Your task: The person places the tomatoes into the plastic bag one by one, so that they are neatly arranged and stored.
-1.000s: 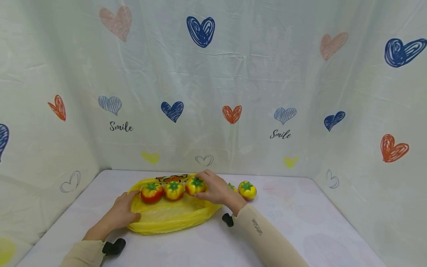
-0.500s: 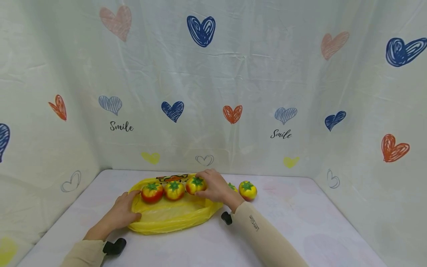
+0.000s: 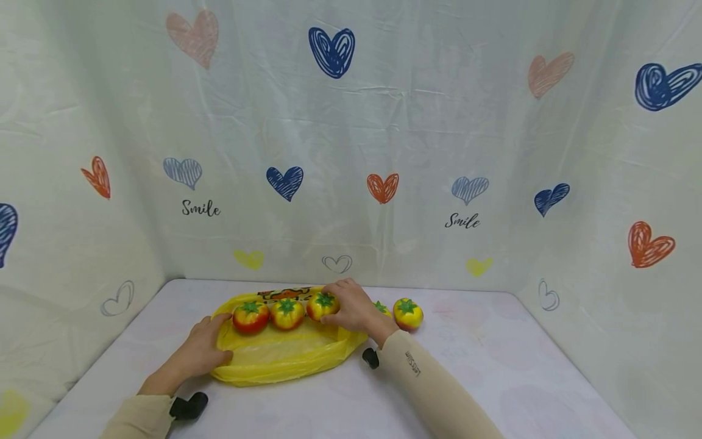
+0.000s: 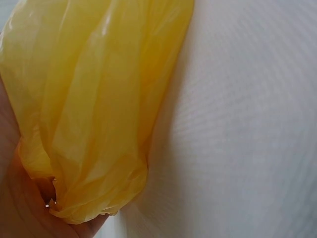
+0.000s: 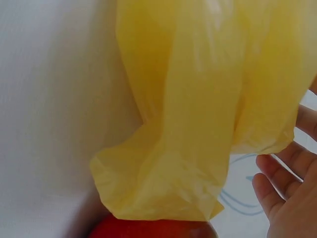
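Note:
On the table lies a yellow plastic bag with its mouth spread wide and dark print on its far side. Two red-and-yellow tomatoes with green tops, the left tomato and the middle tomato, sit in a row within the opening. My right hand curls its thumb and fingers round a third tomato beside them. At the bag's left end, my left hand holds the edge between thumb and fingers. In the left wrist view the crumpled bag covers part of that hand.
Two more tomatoes stand right of the bag: a yellow tomato, and another tomato partly hidden by the right hand. A red curved surface shows low in the right wrist view. A heart-printed curtain hangs behind the table.
Both hands keep their places on the bag and the third tomato. The right forearm shifts very slightly left; the bag and tomatoes stay put.

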Demonstrator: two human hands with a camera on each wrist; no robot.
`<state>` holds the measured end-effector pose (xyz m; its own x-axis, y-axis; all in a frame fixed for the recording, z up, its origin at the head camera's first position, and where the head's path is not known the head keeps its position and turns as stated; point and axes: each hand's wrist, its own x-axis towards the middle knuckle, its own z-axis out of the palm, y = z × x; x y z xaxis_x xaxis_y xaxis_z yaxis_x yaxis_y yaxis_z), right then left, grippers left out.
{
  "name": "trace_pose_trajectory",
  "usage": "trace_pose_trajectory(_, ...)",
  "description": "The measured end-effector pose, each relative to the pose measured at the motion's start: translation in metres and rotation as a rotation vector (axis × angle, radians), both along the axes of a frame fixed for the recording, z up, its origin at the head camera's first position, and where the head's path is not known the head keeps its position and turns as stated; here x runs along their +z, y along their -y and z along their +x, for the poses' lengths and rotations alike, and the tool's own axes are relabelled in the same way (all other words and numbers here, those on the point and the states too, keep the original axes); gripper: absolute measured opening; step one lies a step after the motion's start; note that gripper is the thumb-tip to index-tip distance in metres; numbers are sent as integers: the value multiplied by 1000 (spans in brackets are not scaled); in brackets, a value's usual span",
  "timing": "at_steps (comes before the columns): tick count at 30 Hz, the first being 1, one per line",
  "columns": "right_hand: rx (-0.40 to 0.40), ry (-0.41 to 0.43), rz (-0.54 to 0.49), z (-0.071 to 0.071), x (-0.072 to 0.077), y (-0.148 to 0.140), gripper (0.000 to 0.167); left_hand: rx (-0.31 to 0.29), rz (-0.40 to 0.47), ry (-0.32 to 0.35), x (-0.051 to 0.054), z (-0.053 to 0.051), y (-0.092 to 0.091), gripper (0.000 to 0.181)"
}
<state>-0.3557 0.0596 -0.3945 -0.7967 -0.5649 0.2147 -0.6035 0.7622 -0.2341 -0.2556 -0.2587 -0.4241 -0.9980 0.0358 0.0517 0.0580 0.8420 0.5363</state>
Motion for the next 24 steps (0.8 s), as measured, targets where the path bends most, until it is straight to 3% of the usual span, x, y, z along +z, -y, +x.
trace_pose_trajectory(6,26,-35,10,-1,-1,3,57,0,-2,-5,-3,-2,1,80)
trace_pose_trajectory(14,27,-14,17,1,0,8,57,-4,-1,-6,-4,-2,2,80)
trace_pose_trajectory(24,31,-12,45,-2,-1,9,56,-7,-2,-2,0,1,0,79)
